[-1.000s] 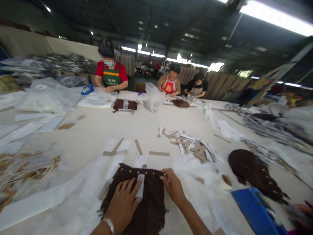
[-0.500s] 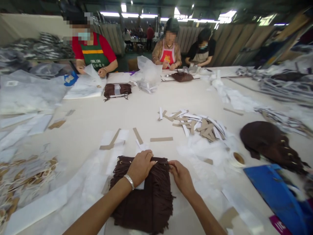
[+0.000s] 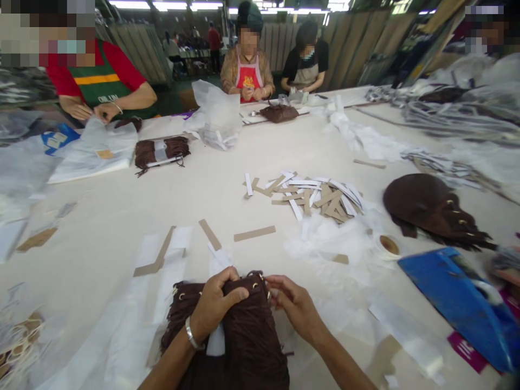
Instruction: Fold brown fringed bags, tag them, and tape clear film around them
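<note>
A dark brown fringed bag [image 3: 247,346] with gold eyelets along its top edge lies before me on the pale table. My left hand [image 3: 217,303], wearing a silver bracelet, is closed over the top edge, thumb on the front and fingers behind. At the bag's upper right corner, the fingers of my right hand [image 3: 296,306] are bent in a pinch beside an eyelet. Whether they hold a cord or the edge itself is too small to make out. A whitish strip [image 3: 216,341] crosses the bag's front below my left hand.
Grey and white card strips [image 3: 320,195] are heaped ahead. To the right are a tape roll [image 3: 389,245], a blue holder [image 3: 459,309] and another brown bag [image 3: 418,203]. A wrapped brown bundle [image 3: 162,151] lies further off. Several co-workers stand across the table.
My view has shifted right and down. The bag's top edge is now lifted and tilted, with my left thumb further over its front. My right hand stays at the same corner.
</note>
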`<state>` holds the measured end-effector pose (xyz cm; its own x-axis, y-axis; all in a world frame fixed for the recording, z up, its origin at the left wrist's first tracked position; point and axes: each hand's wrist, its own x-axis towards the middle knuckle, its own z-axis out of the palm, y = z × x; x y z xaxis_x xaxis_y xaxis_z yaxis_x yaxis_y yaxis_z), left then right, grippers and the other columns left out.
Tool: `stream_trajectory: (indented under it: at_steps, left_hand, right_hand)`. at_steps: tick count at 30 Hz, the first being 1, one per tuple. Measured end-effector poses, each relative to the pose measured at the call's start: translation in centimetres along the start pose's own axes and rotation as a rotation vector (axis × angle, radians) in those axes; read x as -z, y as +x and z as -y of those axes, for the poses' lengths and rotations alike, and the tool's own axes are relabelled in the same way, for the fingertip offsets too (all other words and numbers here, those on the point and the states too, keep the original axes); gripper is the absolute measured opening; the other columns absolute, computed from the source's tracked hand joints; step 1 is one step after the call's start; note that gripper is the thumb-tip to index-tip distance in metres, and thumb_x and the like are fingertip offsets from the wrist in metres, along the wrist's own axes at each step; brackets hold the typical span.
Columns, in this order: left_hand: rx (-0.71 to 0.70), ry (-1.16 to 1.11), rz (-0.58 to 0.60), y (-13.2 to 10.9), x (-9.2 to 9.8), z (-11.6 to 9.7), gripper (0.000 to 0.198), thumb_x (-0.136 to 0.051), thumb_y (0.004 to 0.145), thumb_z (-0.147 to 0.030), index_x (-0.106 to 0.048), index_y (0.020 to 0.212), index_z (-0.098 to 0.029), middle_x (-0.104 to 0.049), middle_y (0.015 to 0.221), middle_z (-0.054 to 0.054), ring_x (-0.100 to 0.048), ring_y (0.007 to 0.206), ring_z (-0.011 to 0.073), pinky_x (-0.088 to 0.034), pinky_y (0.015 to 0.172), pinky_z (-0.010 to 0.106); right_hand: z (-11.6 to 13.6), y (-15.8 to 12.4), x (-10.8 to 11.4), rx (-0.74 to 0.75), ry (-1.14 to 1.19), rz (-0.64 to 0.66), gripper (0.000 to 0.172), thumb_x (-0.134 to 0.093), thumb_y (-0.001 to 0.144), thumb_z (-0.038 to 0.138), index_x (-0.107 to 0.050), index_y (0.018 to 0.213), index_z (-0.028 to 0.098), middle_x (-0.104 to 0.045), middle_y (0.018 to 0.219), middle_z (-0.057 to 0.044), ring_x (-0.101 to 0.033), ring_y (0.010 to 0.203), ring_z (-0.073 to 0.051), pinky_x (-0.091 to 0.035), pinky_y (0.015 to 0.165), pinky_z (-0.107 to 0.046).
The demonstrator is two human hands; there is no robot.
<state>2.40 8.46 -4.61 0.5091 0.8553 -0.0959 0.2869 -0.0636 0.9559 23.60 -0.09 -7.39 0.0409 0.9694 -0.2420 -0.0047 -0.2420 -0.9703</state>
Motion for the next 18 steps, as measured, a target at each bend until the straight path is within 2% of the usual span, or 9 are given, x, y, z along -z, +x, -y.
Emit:
stream_trajectory:
  at_steps: [3,7,12,18]
  left_hand:
    - [-0.022,-0.176,0.032,-0.3,0.2,0.5,0.039,-0.068,0.076,-0.049,-0.045,0.071,-0.019,-0.046,0.069,-0.003,-0.042,0.068,0.0128,-0.035,0.063,0.023]
    - [-0.06,-0.327,0.081,-0.4,0.3,0.7,0.037,-0.071,0.076,-0.043,-0.045,0.069,-0.018,-0.051,0.071,-0.001,-0.046,0.07,0.0139,-0.038,0.066,0.025]
    - [-0.073,-0.4,0.072,-0.3,0.5,0.6,0.033,-0.069,0.079,-0.038,-0.046,0.067,-0.017,-0.053,0.071,0.0,-0.048,0.07,0.014,-0.039,0.067,0.026]
    - [-0.046,-0.467,0.064,-0.5,0.5,0.6,0.03,-0.07,0.078,-0.031,-0.046,0.066,-0.017,-0.056,0.071,0.0,-0.05,0.07,0.0134,-0.04,0.066,0.025]
  right_hand:
    - [1.3,0.0,-1.2,0.089,0.001,0.037,0.031,-0.051,0.091,0.033,-0.059,0.12,0.025,-0.067,0.113,-0.004,-0.065,0.092,-0.018,-0.052,0.075,-0.028]
    - [1.9,0.5,-2.4,0.188,-0.062,-0.02,0.03,-0.05,0.092,0.027,-0.061,0.12,0.026,-0.068,0.113,-0.003,-0.063,0.102,-0.018,-0.048,0.09,-0.03]
    - [1.9,0.5,-2.8,0.148,-0.173,-0.058,0.024,-0.049,0.091,0.024,-0.066,0.107,0.023,-0.071,0.094,-0.002,-0.065,0.082,-0.016,-0.049,0.075,-0.025]
    - [1.8,0.1,-3.0,0.188,-0.295,0.0,0.025,-0.046,0.091,0.019,-0.064,0.109,0.023,-0.07,0.102,-0.002,-0.064,0.092,-0.016,-0.046,0.081,-0.025]
